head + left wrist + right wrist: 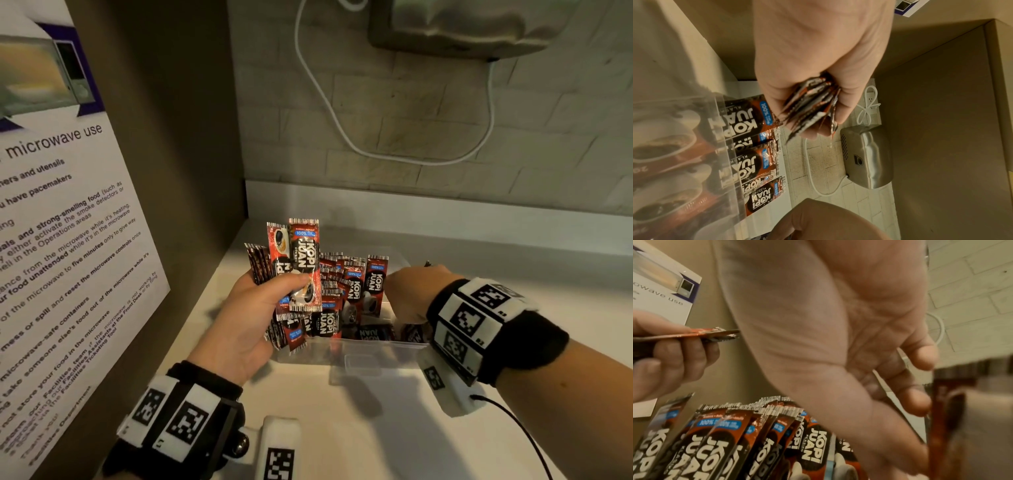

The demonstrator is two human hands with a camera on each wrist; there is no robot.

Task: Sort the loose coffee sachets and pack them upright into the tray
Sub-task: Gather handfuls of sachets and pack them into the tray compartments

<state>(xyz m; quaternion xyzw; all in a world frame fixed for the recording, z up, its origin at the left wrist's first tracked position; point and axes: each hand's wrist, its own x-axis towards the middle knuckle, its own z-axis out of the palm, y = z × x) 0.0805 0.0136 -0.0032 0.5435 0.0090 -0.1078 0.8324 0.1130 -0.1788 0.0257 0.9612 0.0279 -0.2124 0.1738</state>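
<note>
My left hand (274, 284) grips a bundle of red-and-black Kopi Juan sachets (301, 260) upright, just left of the clear plastic tray (376, 344). The left wrist view shows the bundle's ends (812, 104) fanned out of my fist. Several sachets (356, 287) stand upright in the tray's left part, and a few (373, 332) lie flat along its front. My right hand (407, 291) reaches down into the tray's right side. In the right wrist view its thumb and curled fingers (916, 402) close on a blurred sachet (941, 418).
The tray stands on a white counter (359, 428) in a corner. A brown panel with a microwave-use poster (61, 240) rises close on the left. On the tiled back wall hang a silver appliance (462, 27) and a looping white cable (342, 130).
</note>
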